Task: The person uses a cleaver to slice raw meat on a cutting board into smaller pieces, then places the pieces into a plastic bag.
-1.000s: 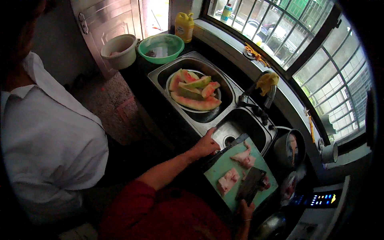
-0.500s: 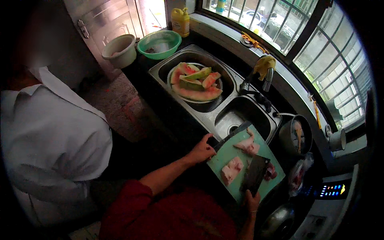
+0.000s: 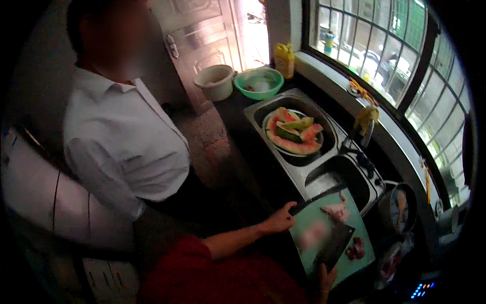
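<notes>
My right hand point(image 3: 326, 277) is closed round the handle of a dark, broad-bladed cleaver point(image 3: 336, 247), whose blade lies across a green cutting board point(image 3: 360, 268). At the board's left edge my left hand point(image 3: 280, 219) grips with curled fingers. On the board, a pale piece of raw meat point(image 3: 313, 234), blurred, lies left of the blade. Another pale, skin-covered piece point(image 3: 338, 212) lies near the far end. Dark red meat chunks point(image 3: 355, 249) sit right of the cleaver, apart from it.
Beyond the board is a double steel sink point(image 3: 302, 175); its far basin holds a plate of watermelon rinds point(image 3: 293, 147). A pot point(image 3: 402, 207) and a plastic bag of meat point(image 3: 392, 263) stand to the right. A person in a white shirt point(image 3: 129, 147) stands at the left.
My view has swung left and up, so the counter sits lower and further right, and more of the person shows. The cleaver blade now leaves the dark red chunks more uncovered.
</notes>
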Motion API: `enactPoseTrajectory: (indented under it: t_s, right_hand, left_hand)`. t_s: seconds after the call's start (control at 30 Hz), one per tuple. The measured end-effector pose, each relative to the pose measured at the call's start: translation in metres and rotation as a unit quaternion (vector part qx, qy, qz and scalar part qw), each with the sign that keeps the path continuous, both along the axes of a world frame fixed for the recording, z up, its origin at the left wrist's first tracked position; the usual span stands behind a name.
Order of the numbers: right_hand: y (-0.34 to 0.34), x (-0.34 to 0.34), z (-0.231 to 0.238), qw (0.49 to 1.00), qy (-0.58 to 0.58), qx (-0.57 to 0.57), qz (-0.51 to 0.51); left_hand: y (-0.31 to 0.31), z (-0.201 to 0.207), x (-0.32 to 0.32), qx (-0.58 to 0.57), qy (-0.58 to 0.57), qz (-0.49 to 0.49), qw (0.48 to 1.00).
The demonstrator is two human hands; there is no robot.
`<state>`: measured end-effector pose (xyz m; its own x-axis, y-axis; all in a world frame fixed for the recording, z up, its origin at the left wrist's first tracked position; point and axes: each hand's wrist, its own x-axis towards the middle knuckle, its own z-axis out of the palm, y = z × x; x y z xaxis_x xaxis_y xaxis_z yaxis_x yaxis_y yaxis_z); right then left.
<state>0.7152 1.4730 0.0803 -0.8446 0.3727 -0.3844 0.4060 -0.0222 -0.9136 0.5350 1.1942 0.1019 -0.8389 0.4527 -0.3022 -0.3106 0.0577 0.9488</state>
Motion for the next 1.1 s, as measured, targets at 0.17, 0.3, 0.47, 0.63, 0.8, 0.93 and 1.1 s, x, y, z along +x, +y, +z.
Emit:
enactPoseTrajectory:
  t_s: [0.17, 0.3, 0.47, 0.63, 0.8, 0.93, 1.1]
  right_hand:
    - [0.017, 0.007, -0.031, 0.998, 0.049, 0.042, 0.027]
    - [0.013, 0.001, -0.02, 0.995, 0.049, 0.0, 0.088]
    - [0.021, 0.012, 0.009, 0.99, 0.023, 0.116, 0.074]
    - [0.009, 0.005, -0.015, 0.987, 0.065, 0.107, 0.104]
    - [0.014, 0.015, 0.019, 0.992, -0.094, 0.005, 0.086]
    - [0.016, 0.024, 0.015, 0.978, 0.01, 0.154, 0.141]
    - [0.006, 0.013, 0.029, 0.979, 0.015, 0.151, 0.139]
  left_hand:
    - [0.003, -0.002, 0.025, -0.036, -0.003, 0.047, 0.998]
    - [-0.003, -0.002, 0.037, -0.044, -0.043, 0.039, 0.997]
    - [0.016, 0.005, 0.046, -0.057, -0.04, 0.059, 0.996]
    - [-0.008, 0.013, 0.05, -0.065, -0.066, 0.11, 0.99]
    - [0.015, 0.018, 0.059, -0.094, -0.022, 0.043, 0.994]
    - [0.038, 0.014, 0.061, -0.151, 0.027, 0.028, 0.988]
    - [0.075, 0.007, 0.058, -0.166, 0.252, 0.008, 0.953]
